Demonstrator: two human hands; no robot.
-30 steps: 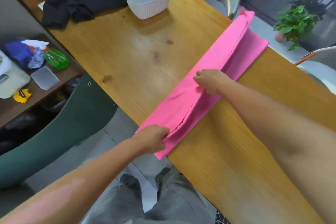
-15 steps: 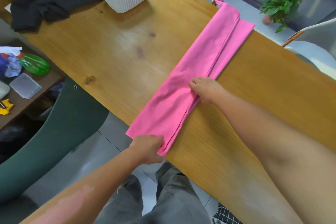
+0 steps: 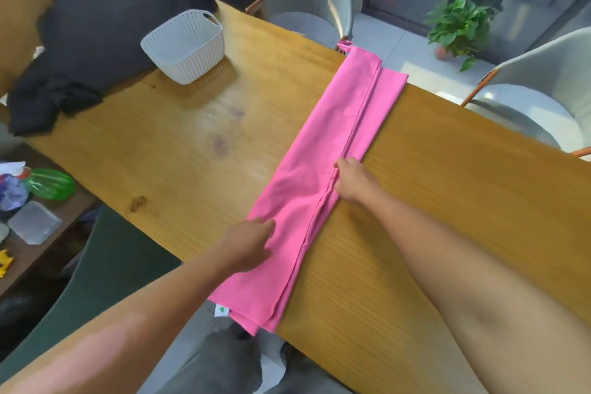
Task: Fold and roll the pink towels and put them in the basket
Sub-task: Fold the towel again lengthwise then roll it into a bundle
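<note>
No writing can be read; the small white tag (image 3: 221,310) at the near end of the pink towel (image 3: 323,176) shows only a green mark.

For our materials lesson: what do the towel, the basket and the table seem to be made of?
Towel: thin, smooth pink cloth, probably microfibre; it creases sharply and shows no pile.
Basket: matte white plastic, judging by its moulded ribs and holes.
Table: glossy wood or wood veneer, with grain and a knot.

The pink towel (image 3: 323,169) lies folded into a long strip across the wooden table (near end overhanging the edge); the white ribbed basket (image 3: 185,48) stands well apart, upright.
</note>
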